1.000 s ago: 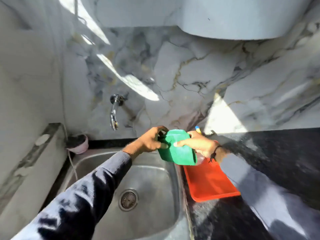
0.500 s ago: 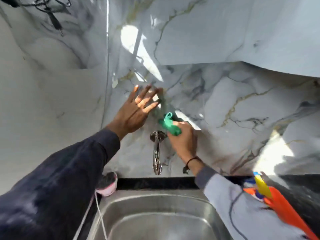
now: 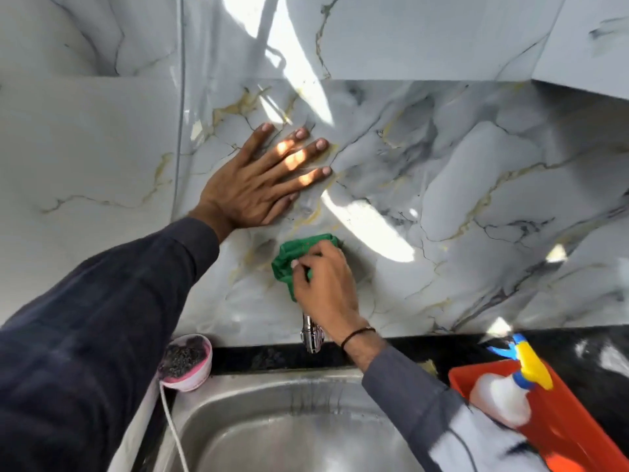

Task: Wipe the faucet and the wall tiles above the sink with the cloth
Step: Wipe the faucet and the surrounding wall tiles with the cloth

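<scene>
My right hand (image 3: 326, 287) grips a bunched green cloth (image 3: 292, 258) and presses it against the marbled wall tiles (image 3: 459, 185) just above the chrome faucet (image 3: 311, 335). Most of the faucet is hidden behind that hand; only its lower spout shows over the steel sink (image 3: 272, 434). My left hand (image 3: 262, 178) lies flat on the tiles, fingers spread, up and to the left of the cloth. It holds nothing.
A pink bowl with a dark scrubber (image 3: 185, 362) sits at the sink's back left corner. On the black counter to the right, an orange tray (image 3: 558, 434) holds a white spray bottle (image 3: 503, 396) with a yellow and blue nozzle. A thin white cord (image 3: 172, 427) hangs by the sink.
My left hand has settled flat against the wall. My right hand, with the cloth, has dropped slightly over the faucet's base. The view has moved closer to the wall.
</scene>
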Demonstrator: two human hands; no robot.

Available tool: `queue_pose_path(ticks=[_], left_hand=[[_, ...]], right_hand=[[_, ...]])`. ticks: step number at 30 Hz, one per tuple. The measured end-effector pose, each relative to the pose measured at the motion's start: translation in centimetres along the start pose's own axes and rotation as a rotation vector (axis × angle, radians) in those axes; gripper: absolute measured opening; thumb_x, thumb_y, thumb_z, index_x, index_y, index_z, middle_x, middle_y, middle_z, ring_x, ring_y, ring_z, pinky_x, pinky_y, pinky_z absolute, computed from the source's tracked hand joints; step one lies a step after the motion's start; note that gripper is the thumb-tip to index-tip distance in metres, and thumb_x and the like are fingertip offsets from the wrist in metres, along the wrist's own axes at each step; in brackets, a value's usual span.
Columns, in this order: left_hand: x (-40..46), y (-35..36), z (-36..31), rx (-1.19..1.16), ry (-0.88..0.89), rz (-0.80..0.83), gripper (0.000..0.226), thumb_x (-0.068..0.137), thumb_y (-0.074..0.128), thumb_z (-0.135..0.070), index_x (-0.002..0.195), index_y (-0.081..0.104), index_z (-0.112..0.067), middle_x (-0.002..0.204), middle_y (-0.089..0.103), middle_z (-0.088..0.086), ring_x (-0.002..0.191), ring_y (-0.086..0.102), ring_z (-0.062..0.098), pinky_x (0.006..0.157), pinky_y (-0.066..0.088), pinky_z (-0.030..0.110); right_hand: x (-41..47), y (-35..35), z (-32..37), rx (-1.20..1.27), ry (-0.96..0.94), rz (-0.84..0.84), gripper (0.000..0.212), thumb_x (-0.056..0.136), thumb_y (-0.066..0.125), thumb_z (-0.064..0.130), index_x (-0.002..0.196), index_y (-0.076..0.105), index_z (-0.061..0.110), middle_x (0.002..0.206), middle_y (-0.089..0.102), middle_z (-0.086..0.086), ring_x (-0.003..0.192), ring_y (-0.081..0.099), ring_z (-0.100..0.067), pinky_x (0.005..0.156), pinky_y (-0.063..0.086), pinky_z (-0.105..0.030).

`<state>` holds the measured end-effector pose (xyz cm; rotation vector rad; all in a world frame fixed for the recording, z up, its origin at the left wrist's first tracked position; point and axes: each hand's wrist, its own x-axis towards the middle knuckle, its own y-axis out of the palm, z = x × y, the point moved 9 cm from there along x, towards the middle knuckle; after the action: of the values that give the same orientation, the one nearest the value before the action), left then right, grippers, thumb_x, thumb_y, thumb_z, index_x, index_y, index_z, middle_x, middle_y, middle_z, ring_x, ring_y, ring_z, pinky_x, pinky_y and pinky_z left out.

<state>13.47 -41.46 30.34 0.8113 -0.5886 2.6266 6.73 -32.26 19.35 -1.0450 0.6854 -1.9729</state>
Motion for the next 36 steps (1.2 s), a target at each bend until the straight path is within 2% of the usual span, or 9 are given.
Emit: queue_pose_path(ticks=[1,3,7,15,23,25,28,31,36], left_hand=[[-0.1,0.1,0.0,-0.004,0.001,0.0,0.064,0.113,0.031,-0.037,0.176,0.029,-0.029,0.182,0.029,0.007,0.17,0.024,0.031,0.131,0.027,0.062],[-0.2,0.2,-0.1,-0.013,0.002,-0.006,0.063,0.114,0.03,-0.037,0.176,0.028,-0.029,0.183,0.027,0.007,0.17,0.023,0.031,0.132,0.026,0.062],[-0.1,0.2,-0.3,-0.029,0.012,-0.016,0.065,0.114,0.029,-0.038,0.178,0.022,-0.029,0.184,0.023,0.006,0.171,0.021,0.03,0.135,0.018,0.06],[-0.2,0.7,-0.2,-0.038,0.006,-0.058,0.065,0.114,0.027,-0.039,0.178,0.019,-0.029,0.186,0.015,0.006,0.172,0.016,0.031,0.137,0.004,0.058],[-0.4,0.6,-0.2,-0.053,0.004,-0.076,0.065,0.114,0.028,-0.038,0.178,0.019,-0.028,0.185,0.018,0.007,0.171,0.019,0.031,0.136,0.01,0.059],[-0.4,0.5,-0.3,-0.052,0.0,-0.078,0.065,0.115,0.029,-0.039,0.178,0.019,-0.028,0.185,0.019,0.007,0.171,0.02,0.031,0.137,0.009,0.059],[-0.4,0.8,-0.3,-0.058,0.002,-0.071,0.066,0.114,0.031,-0.039,0.178,0.019,-0.027,0.184,0.021,0.008,0.171,0.02,0.032,0.137,0.009,0.059],[-0.4,1.0,-0.1,-0.053,-0.004,-0.074,0.067,0.113,0.032,-0.038,0.178,0.02,-0.027,0.184,0.021,0.008,0.171,0.019,0.033,0.138,-0.001,0.057],[-0.4,0.8,-0.3,-0.024,-0.003,-0.061,0.067,0.112,0.035,-0.039,0.177,0.024,-0.027,0.183,0.026,0.009,0.169,0.024,0.033,0.137,-0.001,0.057]], right_hand=[[0.1,-0.8,-0.9,0.057,0.078,-0.055,0.025,0.089,0.074,0.034,0.1,0.074,0.012,0.112,0.055,-0.004,0.107,0.053,-0.023,0.092,0.052,-0.033],[0.1,-1.5,-2.5,0.095,0.262,-0.099,0.054,0.073,0.088,0.042,0.108,0.059,0.014,0.117,0.05,-0.005,0.11,0.051,-0.022,0.091,0.047,-0.028],[-0.7,-0.4,-3.7,0.097,0.571,0.043,0.097,0.066,0.09,0.053,0.135,0.045,0.001,0.13,0.05,-0.014,0.121,0.054,-0.031,0.098,0.049,-0.035],[0.8,2.1,-3.6,0.079,0.853,0.157,0.09,0.071,0.09,0.037,0.135,0.046,-0.008,0.133,0.061,-0.018,0.121,0.065,-0.029,0.089,0.058,-0.033],[-0.4,3.0,-6.7,0.437,1.022,0.148,0.104,0.048,0.097,0.055,0.131,0.061,0.003,0.127,0.069,-0.009,0.117,0.068,-0.026,0.095,0.057,-0.031],[-0.7,5.5,-7.0,0.745,1.068,0.229,0.091,0.058,0.095,0.046,0.131,0.062,0.002,0.116,0.072,-0.011,0.104,0.072,-0.029,0.094,0.06,-0.04],[-1.2,7.9,-5.9,1.178,1.076,0.501,0.037,0.092,0.074,0.033,0.113,0.067,0.002,0.09,0.073,-0.017,0.078,0.073,-0.031,0.076,0.062,-0.04],[-1.1,9.2,-6.5,1.471,1.033,0.526,0.036,0.096,0.068,0.027,0.115,0.069,-0.004,0.102,0.073,-0.028,0.084,0.078,-0.036,0.082,0.063,-0.044],[-1.7,10.5,-6.2,1.702,1.011,0.442,0.04,0.088,0.068,0.03,0.095,0.081,-0.006,0.096,0.077,-0.026,0.08,0.078,-0.03,0.079,0.064,-0.037]])
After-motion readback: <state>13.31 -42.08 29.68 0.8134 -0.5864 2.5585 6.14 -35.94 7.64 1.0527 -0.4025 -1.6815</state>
